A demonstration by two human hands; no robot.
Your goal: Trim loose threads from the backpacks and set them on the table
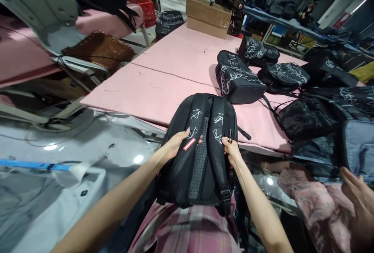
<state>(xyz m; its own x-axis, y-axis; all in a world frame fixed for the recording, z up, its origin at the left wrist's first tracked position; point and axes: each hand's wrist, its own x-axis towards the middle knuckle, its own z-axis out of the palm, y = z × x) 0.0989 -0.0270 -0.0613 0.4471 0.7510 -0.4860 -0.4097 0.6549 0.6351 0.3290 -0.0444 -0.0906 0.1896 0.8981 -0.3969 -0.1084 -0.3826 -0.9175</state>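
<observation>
A black backpack (201, 167) with white scribbled drawings on its shoulder straps leans upright at the table's front edge, its strap side facing me. My left hand (179, 144) is closed round the left strap, just beside a small red and white label (189, 144); some fingertips show past the strap's inner edge. My right hand (231, 148) pinches the right strap at about the same height, with its thumb on top. A loose strap end (244, 132) sticks out to the right of the backpack.
Several black printed backpacks (238, 78) lie on the pink table (163, 70). At its far end stands a cardboard box (207, 15). To the right, a co-worker's hand (358, 194) is near an open grey-lined bag (358, 144). A chair with a woven brown seat pad (99, 50) stands left.
</observation>
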